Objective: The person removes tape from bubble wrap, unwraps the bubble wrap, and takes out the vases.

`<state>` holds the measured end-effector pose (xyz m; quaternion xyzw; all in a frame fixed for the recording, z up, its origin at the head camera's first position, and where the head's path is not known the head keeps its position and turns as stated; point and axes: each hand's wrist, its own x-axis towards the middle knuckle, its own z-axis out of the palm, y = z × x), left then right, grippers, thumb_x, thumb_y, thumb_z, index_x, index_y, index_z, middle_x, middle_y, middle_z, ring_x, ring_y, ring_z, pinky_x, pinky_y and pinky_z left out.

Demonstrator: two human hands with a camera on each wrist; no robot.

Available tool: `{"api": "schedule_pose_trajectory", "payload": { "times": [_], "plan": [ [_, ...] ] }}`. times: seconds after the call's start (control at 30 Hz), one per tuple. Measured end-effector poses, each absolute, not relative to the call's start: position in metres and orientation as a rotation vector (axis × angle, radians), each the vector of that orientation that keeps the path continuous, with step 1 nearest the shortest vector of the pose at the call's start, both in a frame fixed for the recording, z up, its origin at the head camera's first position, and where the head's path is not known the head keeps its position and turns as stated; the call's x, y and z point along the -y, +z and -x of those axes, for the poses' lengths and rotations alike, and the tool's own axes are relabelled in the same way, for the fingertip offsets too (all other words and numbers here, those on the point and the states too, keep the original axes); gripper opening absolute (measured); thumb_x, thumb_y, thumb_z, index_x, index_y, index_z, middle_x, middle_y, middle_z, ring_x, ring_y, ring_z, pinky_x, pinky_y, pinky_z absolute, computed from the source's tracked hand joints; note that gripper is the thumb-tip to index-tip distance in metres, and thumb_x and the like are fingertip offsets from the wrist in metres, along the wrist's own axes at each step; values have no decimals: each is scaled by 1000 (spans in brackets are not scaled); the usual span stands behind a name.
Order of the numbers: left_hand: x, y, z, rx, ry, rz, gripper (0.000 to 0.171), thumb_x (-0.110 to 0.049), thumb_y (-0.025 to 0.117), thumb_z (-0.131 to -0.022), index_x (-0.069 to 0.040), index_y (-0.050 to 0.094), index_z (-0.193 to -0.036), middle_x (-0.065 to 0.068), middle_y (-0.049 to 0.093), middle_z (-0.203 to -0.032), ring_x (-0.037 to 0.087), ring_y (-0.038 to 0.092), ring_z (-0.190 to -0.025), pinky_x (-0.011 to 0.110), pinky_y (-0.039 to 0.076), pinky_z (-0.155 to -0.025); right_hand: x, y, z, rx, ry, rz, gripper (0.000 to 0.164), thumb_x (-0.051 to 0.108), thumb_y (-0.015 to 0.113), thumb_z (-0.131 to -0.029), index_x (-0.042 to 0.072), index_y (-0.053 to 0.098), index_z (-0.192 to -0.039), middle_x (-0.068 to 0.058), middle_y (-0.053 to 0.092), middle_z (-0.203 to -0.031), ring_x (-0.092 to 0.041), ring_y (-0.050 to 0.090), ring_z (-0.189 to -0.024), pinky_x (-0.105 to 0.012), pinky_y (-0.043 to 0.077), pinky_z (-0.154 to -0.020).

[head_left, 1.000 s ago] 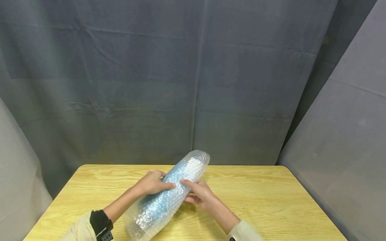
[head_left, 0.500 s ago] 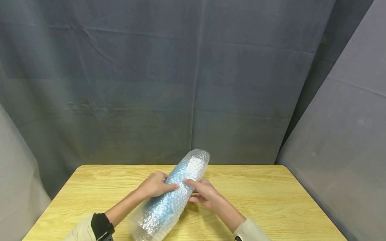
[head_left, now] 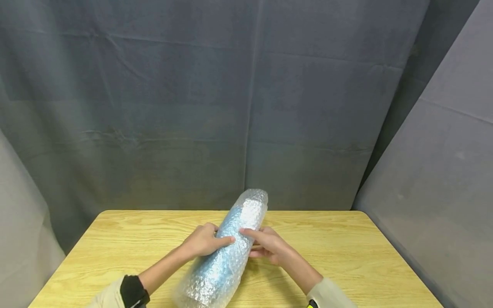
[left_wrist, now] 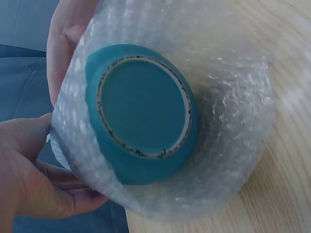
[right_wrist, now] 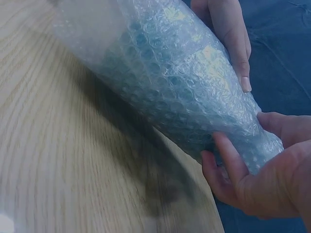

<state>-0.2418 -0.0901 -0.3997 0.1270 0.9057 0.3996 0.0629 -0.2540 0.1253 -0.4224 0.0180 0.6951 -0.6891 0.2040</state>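
A teal ceramic vase (left_wrist: 143, 107) is rolled in clear bubble wrap (right_wrist: 180, 82), its round base with a pale foot ring showing through the open end. In the head view the wrapped bundle lies slantwise, one end toward the viewer and the other up near the table's far edge. On its left side my left hand (head_left: 206, 240) grips it, thumb across the top. From the right my right hand (head_left: 271, 246) holds it, thumb on the wrap and fingers curled at the side and underneath. Loose wrap extends past the vase's base.
The bundle is over a pale wood-grain table (head_left: 346, 256). Behind the table hangs a dark grey curtain (head_left: 173, 107), with lighter cloth panels (head_left: 435, 171) to the sides. A black band (head_left: 132, 291) is on the left wrist.
Both hands have shifted slightly right. The bundle's near end has swung to the right, so it stands a little steeper in the head view.
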Motion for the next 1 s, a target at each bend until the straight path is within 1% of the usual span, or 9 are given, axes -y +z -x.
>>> {"api": "schedule_pose_trajectory", "payload": {
  "times": [0.17, 0.27, 0.4, 0.53, 0.67, 0.77, 0.9, 1.0],
  "plan": [
    [86, -402, 239, -2740, 1216, -389, 54, -42, 74, -87, 8, 67, -105, 8, 65, -80, 18, 60, -67, 32, 52, -57, -132, -421, 256, -2003, -1852, -50, 60, 33, 73, -91, -11, 52, -125, -19, 64, -105, -24, 71, -83, -27, 59, -69],
    [83, -401, 237, -2740, 1213, -380, 56, -43, 74, -88, 10, 66, -106, 10, 65, -82, 19, 59, -68, 32, 51, -57, -135, -418, 257, -2023, -1812, -45, 58, 34, 73, -91, -10, 54, -123, -17, 66, -102, -20, 70, -76, -25, 59, -65],
    [79, -401, 234, -2710, 1236, -350, 58, -43, 73, -88, 11, 63, -109, 9, 62, -80, 19, 57, -66, 31, 49, -54, -139, -414, 257, -2047, -1770, -48, 55, 34, 74, -90, -9, 56, -120, -17, 66, -99, -14, 67, -66, -22, 58, -60],
    [75, -402, 231, -2672, 1268, -327, 59, -44, 72, -89, 11, 61, -109, 9, 59, -78, 19, 56, -64, 31, 48, -52, -143, -412, 258, -2072, -1739, -38, 55, 34, 74, -90, -10, 56, -118, -17, 66, -98, -15, 66, -66, -23, 58, -61],
    [72, -403, 227, -2607, 1332, -334, 67, -43, 71, -90, 14, 55, -121, 15, 64, -90, 23, 62, -71, 35, 55, -55, -148, -410, 258, -2066, -1721, 2, 50, 32, 73, -91, -9, 57, -115, -17, 66, -97, -18, 68, -72, -25, 58, -62],
    [70, -405, 226, -2548, 1388, -339, 73, -42, 71, -91, 14, 48, -131, 21, 65, -102, 27, 65, -79, 39, 58, -56, -152, -409, 259, -2060, -1704, 33, 44, 30, 72, -92, -8, 59, -112, -16, 68, -94, -17, 68, -71, -24, 58, -61],
    [66, -409, 224, -2492, 1426, -312, 77, -43, 70, -91, 13, 43, -137, 29, 62, -112, 34, 66, -85, 43, 59, -58, -156, -408, 260, -2061, -1668, 55, 41, 30, 71, -92, -6, 62, -110, -15, 68, -91, -15, 67, -70, -23, 58, -60],
    [64, -411, 221, -2471, 1447, -293, 79, -44, 70, -91, 12, 40, -139, 32, 59, -117, 37, 66, -90, 46, 59, -62, -158, -407, 260, -2062, -1639, 73, 41, 30, 71, -93, -5, 62, -111, -14, 68, -92, -16, 67, -72, -23, 58, -60]
  ]
}}
